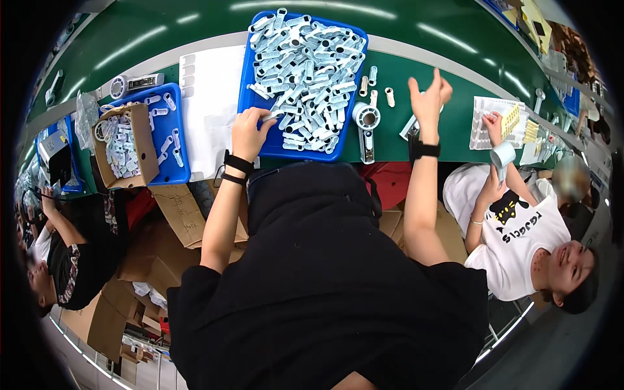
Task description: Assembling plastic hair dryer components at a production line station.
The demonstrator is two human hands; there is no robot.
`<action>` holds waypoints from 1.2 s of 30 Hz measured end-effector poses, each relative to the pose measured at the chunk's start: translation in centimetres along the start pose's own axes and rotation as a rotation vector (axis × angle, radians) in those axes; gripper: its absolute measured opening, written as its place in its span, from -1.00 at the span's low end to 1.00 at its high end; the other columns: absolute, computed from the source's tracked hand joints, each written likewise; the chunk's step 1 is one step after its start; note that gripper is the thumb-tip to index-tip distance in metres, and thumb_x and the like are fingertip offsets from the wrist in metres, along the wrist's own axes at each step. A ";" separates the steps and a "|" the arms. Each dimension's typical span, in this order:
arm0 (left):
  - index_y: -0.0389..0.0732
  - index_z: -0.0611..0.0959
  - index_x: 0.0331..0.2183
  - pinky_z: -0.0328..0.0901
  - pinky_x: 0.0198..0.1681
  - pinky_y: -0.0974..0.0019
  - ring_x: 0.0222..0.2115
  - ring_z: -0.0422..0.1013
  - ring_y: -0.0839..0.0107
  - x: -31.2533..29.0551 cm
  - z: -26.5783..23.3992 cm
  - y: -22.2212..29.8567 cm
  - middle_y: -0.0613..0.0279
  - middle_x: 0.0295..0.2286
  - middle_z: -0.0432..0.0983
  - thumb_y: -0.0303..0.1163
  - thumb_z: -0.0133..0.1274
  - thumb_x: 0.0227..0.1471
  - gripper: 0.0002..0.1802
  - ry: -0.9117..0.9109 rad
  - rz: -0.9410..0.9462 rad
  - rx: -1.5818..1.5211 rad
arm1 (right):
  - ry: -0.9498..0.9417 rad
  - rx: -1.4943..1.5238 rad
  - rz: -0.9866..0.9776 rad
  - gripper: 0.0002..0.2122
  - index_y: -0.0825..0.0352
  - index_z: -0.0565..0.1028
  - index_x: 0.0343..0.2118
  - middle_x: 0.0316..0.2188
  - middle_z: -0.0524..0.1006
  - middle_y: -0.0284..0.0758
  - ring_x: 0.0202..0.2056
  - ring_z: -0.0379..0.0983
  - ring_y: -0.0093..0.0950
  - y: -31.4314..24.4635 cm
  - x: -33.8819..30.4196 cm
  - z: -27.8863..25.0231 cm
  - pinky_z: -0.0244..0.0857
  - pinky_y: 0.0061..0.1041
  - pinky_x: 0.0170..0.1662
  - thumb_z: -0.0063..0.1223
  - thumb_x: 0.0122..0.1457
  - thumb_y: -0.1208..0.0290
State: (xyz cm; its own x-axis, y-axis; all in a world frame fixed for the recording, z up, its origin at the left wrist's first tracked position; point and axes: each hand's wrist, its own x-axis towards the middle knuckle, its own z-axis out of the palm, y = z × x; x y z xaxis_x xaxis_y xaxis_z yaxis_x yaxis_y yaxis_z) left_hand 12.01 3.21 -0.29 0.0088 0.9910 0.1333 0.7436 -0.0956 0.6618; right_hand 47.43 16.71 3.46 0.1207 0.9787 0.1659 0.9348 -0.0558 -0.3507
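Observation:
My left hand (pixel 249 134) is at the near left edge of a blue tray (pixel 244 97), its thumb and fingertips closed on a small light-blue plastic piece (pixel 273 116). Heaped in that tray are many similar light-blue pieces (pixel 305 71) with dark oval windows. To the right, my right hand (pixel 429 99) has its fingers apart, raised over a white handheld device (pixel 409 128) that it partly hides. Between the tray and this hand lies a handheld fan (pixel 367 127) with a round head and an opened handle. Several small loose pieces (pixel 389 97) rest just beyond it.
Left of me, white sheets (pixel 211 110) lie beside a second blue tray (pixel 183 153) bearing a cardboard box (pixel 148 146) of parts. At right, a co-worker in a white shirt (pixel 520 240) holds a light-blue fan (pixel 502 156) near a sticker sheet (pixel 481 133). Another person sits at far left.

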 end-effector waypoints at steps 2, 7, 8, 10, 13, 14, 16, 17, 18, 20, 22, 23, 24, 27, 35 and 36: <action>-0.17 0.54 -0.33 0.20 -0.44 0.41 -0.57 0.30 0.41 0.6 -0.8 1.1 0.31 -0.57 0.37 -0.51 0.17 -0.25 -0.70 -0.062 -0.197 -0.232 | -0.256 0.168 -0.285 -0.37 0.42 0.17 0.05 -0.05 0.16 0.02 0.01 0.09 -0.13 -4.4 4.7 0.8 0.02 -0.24 0.06 0.11 -0.09 0.27; -0.20 0.48 -0.18 0.25 -0.52 0.43 -0.62 0.30 0.42 2.7 -2.4 2.3 0.26 -0.61 0.37 -0.50 0.12 -0.16 -0.61 -0.242 -0.169 -0.244 | -0.324 0.460 -0.681 -0.30 0.39 0.06 0.10 0.02 0.20 -0.01 0.11 0.04 -0.17 -13.3 13.5 6.5 -0.05 -0.29 0.14 0.12 -0.14 0.39; -0.20 0.48 -0.18 0.25 -0.52 0.43 -0.62 0.30 0.42 2.8 -2.5 2.4 0.26 -0.61 0.37 -0.50 0.12 -0.16 -0.61 -0.237 -0.184 -0.239 | -0.346 0.364 -0.682 -0.29 0.37 0.05 0.11 0.03 0.20 -0.02 0.12 0.03 -0.17 -14.4 14.8 7.5 -0.06 -0.29 0.15 0.11 -0.14 0.39; -0.21 0.47 -0.19 0.26 -0.52 0.44 -0.61 0.33 0.44 2.9 -2.7 2.6 0.25 -0.61 0.38 -0.51 0.08 -0.14 -0.64 -0.248 -0.241 -0.331 | -0.436 0.337 -0.648 -0.31 0.37 0.08 0.10 0.03 0.20 -0.04 0.11 0.05 -0.18 -15.8 17.1 9.2 -0.03 -0.29 0.14 0.11 -0.14 0.39; -0.23 0.45 -0.20 0.26 -0.51 0.47 -0.62 0.33 0.49 3.2 -2.6 2.9 0.26 -0.63 0.38 -0.54 0.06 -0.14 -0.65 -0.226 -0.319 -0.421 | -0.581 0.252 -0.560 -0.35 0.37 0.14 0.07 0.04 0.20 -0.07 0.09 0.10 -0.21 -17.0 19.1 11.7 0.02 -0.29 0.11 0.12 -0.15 0.40; -0.25 0.43 -0.20 0.25 -0.51 0.50 -0.62 0.31 0.54 3.2 -2.6 3.1 0.27 -0.64 0.37 -0.55 0.05 -0.14 -0.64 -0.202 -0.366 -0.468 | -0.551 0.076 -0.518 -0.39 0.37 0.18 0.03 0.02 0.23 -0.08 0.06 0.14 -0.23 -17.5 19.3 12.3 0.07 -0.30 0.07 0.12 -0.16 0.41; -0.27 0.42 -0.19 0.24 -0.51 0.53 -0.63 0.30 0.58 3.5 -2.6 3.7 0.29 -0.64 0.36 -0.57 0.05 -0.15 -0.63 -0.178 -0.411 -0.517 | -0.471 -0.278 -0.422 -0.47 0.38 0.28 -0.06 -0.01 0.29 -0.11 0.01 0.21 -0.27 -17.9 19.4 13.0 0.16 -0.32 0.00 0.12 -0.17 0.41; -0.27 0.41 -0.21 0.25 -0.53 0.52 -0.64 0.32 0.55 3.7 -2.7 4.0 0.27 -0.65 0.37 -0.55 0.04 -0.14 -0.65 -0.163 -0.411 -0.520 | -0.470 -0.280 -0.422 -0.47 0.38 0.28 -0.06 -0.01 0.29 -0.11 0.01 0.21 -0.27 -17.6 19.6 12.9 0.16 -0.32 0.00 0.12 -0.17 0.41; -0.28 0.40 -0.23 0.26 -0.54 0.51 -0.66 0.34 0.52 3.9 -2.7 4.3 0.25 -0.65 0.38 -0.54 0.04 -0.14 -0.67 -0.151 -0.408 -0.525 | -0.615 -0.194 -0.346 -0.51 0.39 0.31 -0.10 -0.05 0.31 -0.10 -0.02 0.24 -0.29 -17.1 19.9 12.5 0.19 -0.33 -0.04 0.13 -0.17 0.41; -0.28 0.39 -0.25 0.26 -0.56 0.50 -0.68 0.36 0.49 4.1 -2.7 4.4 0.23 -0.65 0.39 -0.52 0.04 -0.14 -0.68 -0.126 -0.398 -0.529 | -0.892 -0.013 -0.200 -0.59 0.40 0.36 -0.20 -0.12 0.37 -0.09 -0.07 0.29 -0.31 -17.2 19.9 10.3 0.24 -0.36 -0.12 0.13 -0.18 0.41; -0.29 0.39 -0.25 0.27 -0.55 0.51 -0.67 0.37 0.51 4.1 -2.4 4.5 0.23 -0.65 0.41 -0.52 0.04 -0.14 -0.68 -0.067 -0.357 -0.569 | -0.955 0.192 -0.023 -0.59 0.41 0.37 -0.21 -0.17 0.39 -0.07 -0.07 0.29 -0.30 -15.9 19.1 7.6 0.24 -0.37 -0.12 0.14 -0.18 0.38; -0.29 0.39 -0.25 0.27 -0.55 0.52 -0.66 0.38 0.52 4.2 -2.3 4.6 0.23 -0.65 0.41 -0.52 0.04 -0.13 -0.68 -0.036 -0.336 -0.590 | -1.017 0.403 0.151 -0.58 0.42 0.37 -0.22 -0.21 0.41 -0.05 -0.07 0.29 -0.28 -15.2 18.4 6.2 0.23 -0.38 -0.11 0.15 -0.17 0.35; -0.29 0.39 -0.25 0.27 -0.55 0.52 -0.66 0.38 0.52 4.4 -2.4 4.8 0.23 -0.65 0.41 -0.52 0.04 -0.13 -0.68 -0.035 -0.319 -0.596 | -0.969 0.649 0.079 -0.60 0.43 0.34 -0.18 -0.25 0.43 -0.12 -0.21 0.35 -0.35 -13.6 16.4 5.3 0.28 -0.43 -0.17 0.10 -0.08 0.35; -0.29 0.39 -0.26 0.28 -0.52 0.54 -0.64 0.39 0.54 4.6 -3.2 5.8 0.25 -0.64 0.44 -0.51 0.04 -0.13 -0.69 0.036 -0.295 -0.645 | -0.907 0.913 -0.010 -0.74 0.44 0.33 -0.32 -0.55 0.47 -0.34 -0.59 0.40 -0.58 -12.2 8.7 0.3 0.29 -0.64 -0.52 0.05 0.02 0.37; -0.30 0.35 -0.21 0.30 -0.33 0.54 -0.43 0.43 0.55 3.7 -4.2 11.7 0.17 -0.41 0.52 -0.56 -0.04 -0.04 -0.72 -0.007 -0.166 -0.890 | -0.758 1.352 0.322 -0.64 0.41 0.24 -0.10 -0.29 0.41 -0.27 -0.29 0.39 -0.56 -13.7 -10.5 -6.1 0.29 -0.56 -0.20 0.03 0.03 0.51; -0.30 0.35 -0.21 0.30 -0.33 0.54 -0.43 0.43 0.55 3.2 -4.1 12.2 0.17 -0.41 0.52 -0.56 -0.04 -0.04 -0.72 -0.016 -0.153 -0.887 | -0.696 1.417 0.315 -0.59 0.40 0.22 -0.08 -0.26 0.39 -0.27 -0.28 0.38 -0.55 -14.1 -11.6 -6.0 0.28 -0.55 -0.19 0.07 0.00 0.52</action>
State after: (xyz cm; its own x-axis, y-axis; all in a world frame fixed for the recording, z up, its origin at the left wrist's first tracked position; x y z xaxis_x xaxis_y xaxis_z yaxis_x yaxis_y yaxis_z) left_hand 18.39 4.84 11.20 -0.0343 0.9994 -0.0091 -0.0519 0.0073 0.9986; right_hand 34.82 4.93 11.99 -0.2981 0.8816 -0.3659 -0.1911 -0.4306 -0.8821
